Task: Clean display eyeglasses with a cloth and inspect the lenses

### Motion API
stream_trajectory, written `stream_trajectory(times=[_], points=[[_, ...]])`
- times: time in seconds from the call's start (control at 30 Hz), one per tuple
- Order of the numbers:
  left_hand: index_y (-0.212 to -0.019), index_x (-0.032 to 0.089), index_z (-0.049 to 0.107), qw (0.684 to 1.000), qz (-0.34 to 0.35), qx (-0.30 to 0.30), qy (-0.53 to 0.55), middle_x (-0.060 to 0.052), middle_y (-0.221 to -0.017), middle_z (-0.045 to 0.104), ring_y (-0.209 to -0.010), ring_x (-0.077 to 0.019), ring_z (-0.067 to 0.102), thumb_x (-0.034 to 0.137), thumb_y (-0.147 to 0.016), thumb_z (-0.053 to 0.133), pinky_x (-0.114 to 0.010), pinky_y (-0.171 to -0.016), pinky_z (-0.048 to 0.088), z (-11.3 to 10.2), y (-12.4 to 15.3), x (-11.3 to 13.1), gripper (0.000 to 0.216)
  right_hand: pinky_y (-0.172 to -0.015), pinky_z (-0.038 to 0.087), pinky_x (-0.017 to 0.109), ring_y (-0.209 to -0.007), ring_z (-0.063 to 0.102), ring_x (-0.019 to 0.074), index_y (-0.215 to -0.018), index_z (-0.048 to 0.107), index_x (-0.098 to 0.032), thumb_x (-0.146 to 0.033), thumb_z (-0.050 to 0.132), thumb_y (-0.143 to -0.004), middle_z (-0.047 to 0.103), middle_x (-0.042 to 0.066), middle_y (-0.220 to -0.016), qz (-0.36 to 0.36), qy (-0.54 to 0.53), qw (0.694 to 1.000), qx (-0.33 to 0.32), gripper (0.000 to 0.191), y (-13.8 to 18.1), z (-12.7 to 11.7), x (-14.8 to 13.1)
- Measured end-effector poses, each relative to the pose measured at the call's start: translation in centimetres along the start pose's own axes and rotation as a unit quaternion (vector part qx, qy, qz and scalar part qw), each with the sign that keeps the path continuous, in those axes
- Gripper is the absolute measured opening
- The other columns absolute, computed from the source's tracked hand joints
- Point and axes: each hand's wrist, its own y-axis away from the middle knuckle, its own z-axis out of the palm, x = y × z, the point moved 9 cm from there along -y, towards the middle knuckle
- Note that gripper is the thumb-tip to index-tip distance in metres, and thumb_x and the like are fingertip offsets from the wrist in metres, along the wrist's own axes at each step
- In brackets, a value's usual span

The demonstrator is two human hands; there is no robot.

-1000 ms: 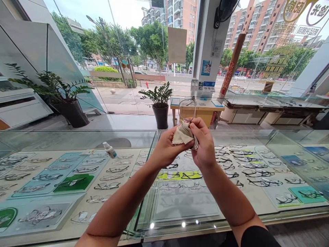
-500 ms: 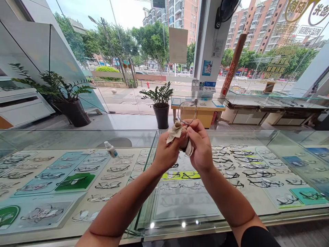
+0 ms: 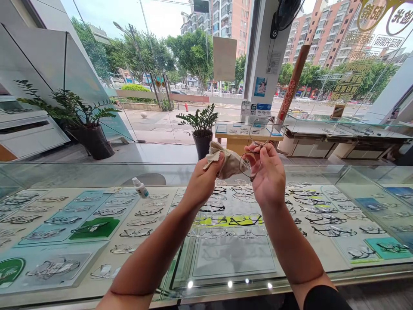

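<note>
My left hand [image 3: 204, 180] grips a beige cleaning cloth [image 3: 229, 164] with a zigzag edge, thumb on top and the rest of the fabric bunched toward the right. Beside it, my right hand [image 3: 269, 174] pinches a pair of thin-rimmed eyeglasses [image 3: 260, 143] near the middle of the frame. One round lens points up above the fingers. The other round rim hangs lower left, right by the cloth's edge; whether they touch I cannot tell. Both hands are held over the glass display counter [image 3: 232, 254], and part of the glasses is hidden behind my fingers.
A small white spray bottle [image 3: 140, 188] stands on the counter to the left. Several eyeglasses [image 3: 135, 231] lie in rows under the glass. Beyond the counter are a potted plant [image 3: 202, 142], a low wooden display table [image 3: 237, 142] and large windows.
My hands have moved apart. The right hand has carried the glasses to the right, uncovering the lower rim, and the cloth in my left hand now spreads out more.
</note>
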Motion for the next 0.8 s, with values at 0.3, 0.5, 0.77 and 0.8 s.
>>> stream_trajectory(times=[0.3,0.5,0.77,0.8], points=[[-0.135,0.020,0.077,0.999,0.043,0.022,0.024,-0.010,-0.102,0.084,-0.094,-0.0250,0.080,0.044,-0.096,0.080,-0.036,-0.081,0.067,-2.3,-1.1,3.0,0.045,-0.102,0.060,0.042,-0.115,0.073,0.0242,-0.092,0.065,-0.028,-0.047,0.076,-0.094,0.077,0.006,-0.110,0.084,0.021,0.995,-0.046,0.022,-0.4,0.5,0.7],[-0.113,0.021,0.079,0.996,0.071,0.027,-0.041,-0.009,-0.110,0.084,-0.081,-0.0184,0.074,0.030,-0.093,0.076,-0.031,-0.071,0.062,-3.1,-1.0,4.5,0.023,-0.100,0.061,0.043,-0.108,0.072,0.0238,-0.092,0.064,-0.028,-0.050,0.076,-0.094,0.076,0.006,-0.105,0.099,0.044,0.991,-0.073,0.025,-1.0,0.5,1.2],[-0.087,0.023,0.070,0.959,0.166,-0.012,-0.229,0.002,-0.071,0.058,-0.059,-0.0129,0.047,0.026,-0.081,0.077,-0.028,-0.055,0.040,-2.9,0.0,8.0,0.010,-0.089,0.061,0.042,-0.095,0.071,0.0229,-0.088,0.063,-0.027,-0.054,0.080,-0.093,0.074,0.005,-0.095,0.131,0.076,0.977,-0.147,0.032,-1.7,-0.1,1.3],[-0.088,0.023,0.070,0.948,0.182,-0.015,-0.261,0.003,-0.073,0.059,-0.059,-0.0125,0.047,0.029,-0.082,0.081,-0.028,-0.055,0.039,-2.7,0.3,8.5,0.014,-0.087,0.061,0.041,-0.093,0.071,0.0227,-0.088,0.064,-0.026,-0.054,0.081,-0.092,0.074,0.005,-0.093,0.141,0.079,0.974,-0.160,0.033,-1.6,-0.1,1.2]])
